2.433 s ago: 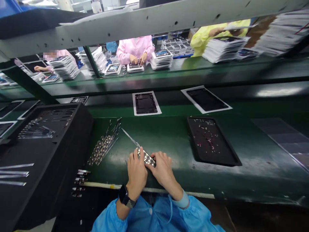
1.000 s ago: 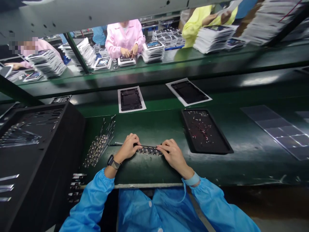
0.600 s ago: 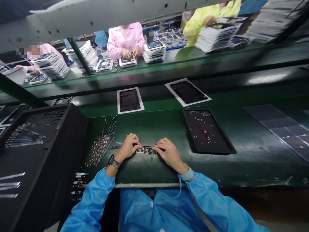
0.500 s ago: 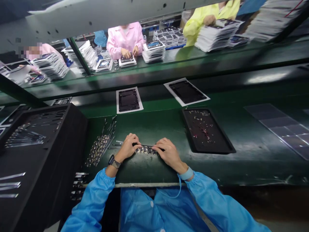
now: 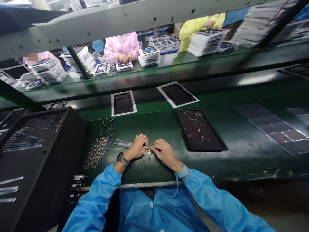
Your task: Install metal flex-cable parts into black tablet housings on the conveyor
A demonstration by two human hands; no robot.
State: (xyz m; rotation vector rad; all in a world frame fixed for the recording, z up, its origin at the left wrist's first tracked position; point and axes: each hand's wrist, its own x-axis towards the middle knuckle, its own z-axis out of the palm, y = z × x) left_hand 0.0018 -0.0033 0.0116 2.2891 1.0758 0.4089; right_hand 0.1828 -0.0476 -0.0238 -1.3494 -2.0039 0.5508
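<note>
My left hand [image 5: 139, 146] and my right hand [image 5: 165, 151] meet over the green bench, fingers pinched. Between the fingertips shows part of a small circuit board [image 5: 149, 151]; both hands cover the rest of it. Beside my left wrist, thin silvery flex strips [image 5: 122, 141] stick out to the left. Further left lies a cluster of similar circuit boards [image 5: 96, 151] with long strips attached.
A black tray of tiny parts [image 5: 199, 137] lies to the right. A large black bin [image 5: 58, 154] with more strips stands at left. Two dark device housings [image 5: 123, 103] on white sheets lie ahead. Clear film sheets [image 5: 270, 125] are far right. Co-workers handle stacks [image 5: 149, 57] beyond.
My hands have come closer together along the circuit board, the left one sliding right, so less of the board shows between them. The camera view has shifted slightly.
</note>
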